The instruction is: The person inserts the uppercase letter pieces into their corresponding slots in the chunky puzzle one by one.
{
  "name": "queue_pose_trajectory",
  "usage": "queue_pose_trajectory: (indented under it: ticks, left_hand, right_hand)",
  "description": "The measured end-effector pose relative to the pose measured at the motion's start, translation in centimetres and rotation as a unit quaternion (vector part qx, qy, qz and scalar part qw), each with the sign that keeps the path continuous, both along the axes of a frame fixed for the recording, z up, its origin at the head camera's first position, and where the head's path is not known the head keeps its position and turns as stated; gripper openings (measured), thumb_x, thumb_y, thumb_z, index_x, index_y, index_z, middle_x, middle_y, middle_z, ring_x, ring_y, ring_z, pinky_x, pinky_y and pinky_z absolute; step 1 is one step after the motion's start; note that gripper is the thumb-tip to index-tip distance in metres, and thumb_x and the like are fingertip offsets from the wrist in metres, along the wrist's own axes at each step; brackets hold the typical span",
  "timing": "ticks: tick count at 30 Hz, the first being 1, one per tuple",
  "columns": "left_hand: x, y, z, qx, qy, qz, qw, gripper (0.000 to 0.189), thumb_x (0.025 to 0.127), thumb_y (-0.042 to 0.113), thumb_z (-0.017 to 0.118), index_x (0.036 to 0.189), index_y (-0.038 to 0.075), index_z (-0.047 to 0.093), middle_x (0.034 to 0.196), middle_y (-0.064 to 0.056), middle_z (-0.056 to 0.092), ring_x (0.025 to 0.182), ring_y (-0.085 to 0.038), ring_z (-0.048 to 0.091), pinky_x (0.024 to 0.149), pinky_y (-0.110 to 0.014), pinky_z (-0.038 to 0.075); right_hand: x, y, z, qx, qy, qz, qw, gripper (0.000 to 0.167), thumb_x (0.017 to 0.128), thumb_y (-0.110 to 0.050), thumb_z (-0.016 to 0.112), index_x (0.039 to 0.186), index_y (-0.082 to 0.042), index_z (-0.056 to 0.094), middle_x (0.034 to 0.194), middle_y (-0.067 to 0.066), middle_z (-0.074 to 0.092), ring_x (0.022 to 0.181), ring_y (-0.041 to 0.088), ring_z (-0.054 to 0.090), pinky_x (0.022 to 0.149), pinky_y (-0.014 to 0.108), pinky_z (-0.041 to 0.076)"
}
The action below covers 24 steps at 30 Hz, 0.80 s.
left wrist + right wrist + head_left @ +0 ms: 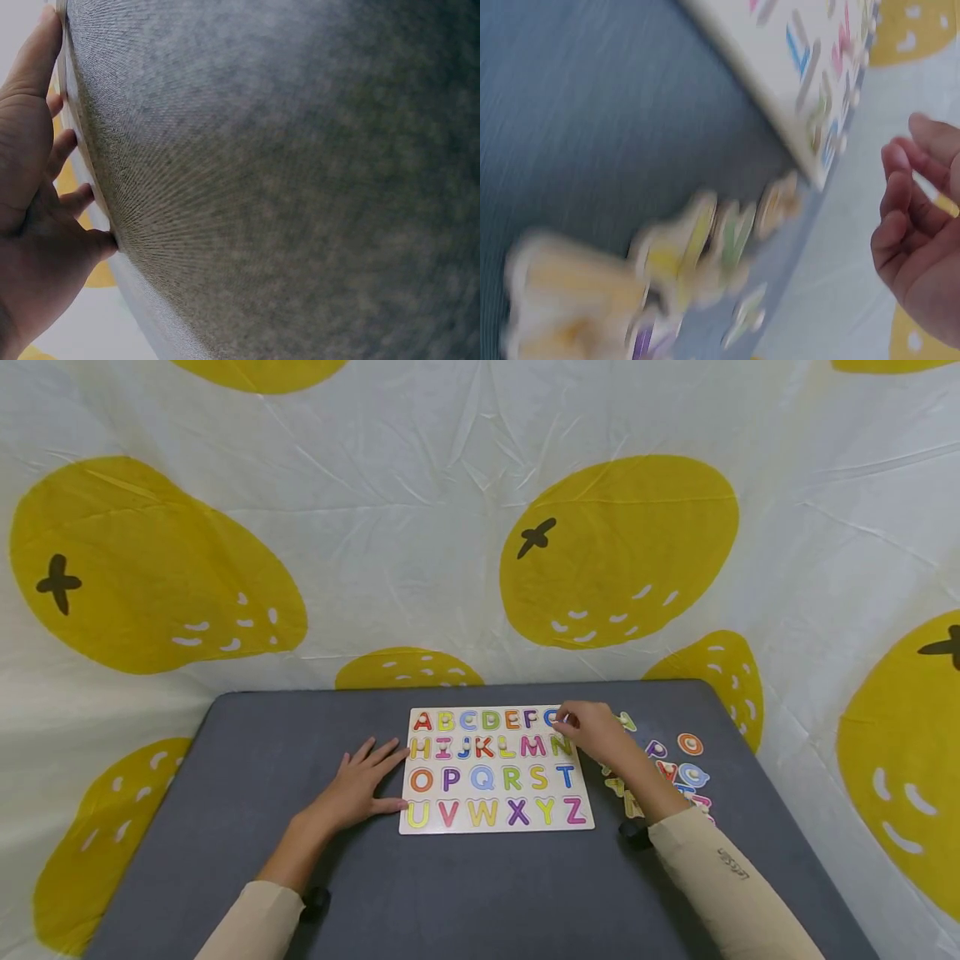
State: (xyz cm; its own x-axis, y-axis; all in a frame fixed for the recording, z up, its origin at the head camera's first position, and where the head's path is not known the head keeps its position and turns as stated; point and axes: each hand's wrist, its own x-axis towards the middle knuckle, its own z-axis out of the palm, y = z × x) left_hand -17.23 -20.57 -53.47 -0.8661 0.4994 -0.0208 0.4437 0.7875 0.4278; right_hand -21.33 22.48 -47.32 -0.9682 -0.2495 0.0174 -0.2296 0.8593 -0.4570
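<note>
A pale wooden alphabet puzzle board [498, 814] lies on the table, with knobbed letter pieces seated in its upper two rows. Fingers spread, my left hand [356, 793] rests at the board's left edge; in the left wrist view the thumb and fingertips of this hand [45, 217] touch that edge. My right hand [596, 731] is over the top right corner, by the blue letter G [551, 717]. Loosely curled fingers of the right hand [919, 217] show nothing between them in the right wrist view.
Loose letter pieces lie right of the board, partly under my right forearm, among them an orange O [690, 744] and a blue Q [693, 775]. The dark grey table [480, 893] meets a white curtain [405, 568] with yellow fruit shapes at its back edge.
</note>
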Motion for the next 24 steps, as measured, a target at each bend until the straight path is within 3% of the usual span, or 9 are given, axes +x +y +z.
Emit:
queue_pose_trajectory:
  ticks: [9,16,19,24]
  left_hand:
    - [-0.1,-0.1,0.1,-0.002,0.002,0.0,1.0,0.091,0.085,0.056,0.079,0.16,0.019,0.042,0.166,-0.014,0.036,0.154,-0.052,0.022,0.112,-0.082,0.019]
    - [-0.2,0.0,0.3,0.0,0.001,0.0,1.0,0.091,0.085,0.056,0.079,0.16,0.02,0.041,0.166,-0.014,0.036,0.154,-0.052,0.022,0.112,-0.082,0.019]
    - [-0.2,0.1,0.3,-0.002,-0.001,0.001,1.0,0.091,0.085,0.056,0.079,0.16,0.02,0.041,0.166,-0.014,0.036,0.154,-0.052,0.022,0.113,-0.082,0.019]
    - [0.0,0.0,0.4,-0.005,-0.006,0.002,1.0,0.092,0.085,0.056,0.079,0.16,0.02,0.041,0.167,-0.014,0.036,0.154,-0.052,0.021,0.113,-0.082,0.019]
  right_hand:
    - [0.6,5.6,0.8,0.005,0.01,0.027,0.9996,0.016,0.099,-0.013,0.069,0.112,-0.003,0.074,0.096,0.006,0.071,0.083,0.019,0.061,0.076,0.041,0.053]
    - [1.7,8.1,0.7,0.021,0.012,0.054,0.9982,0.013,0.096,-0.008,0.072,0.108,-0.004,0.075,0.095,0.005,0.072,0.082,0.02,0.063,0.076,0.043,0.054]
    - [2.4,9.1,0.5,0.019,0.007,0.045,0.9988,0.014,0.096,-0.009,0.072,0.109,-0.003,0.075,0.095,0.006,0.072,0.083,0.021,0.065,0.076,0.044,0.055]
    - [3.1,11.4,0.0,0.01,0.0,-0.003,0.9999,0.018,0.098,-0.011,0.071,0.114,-0.004,0.074,0.096,0.006,0.073,0.083,0.02,0.064,0.074,0.04,0.053]
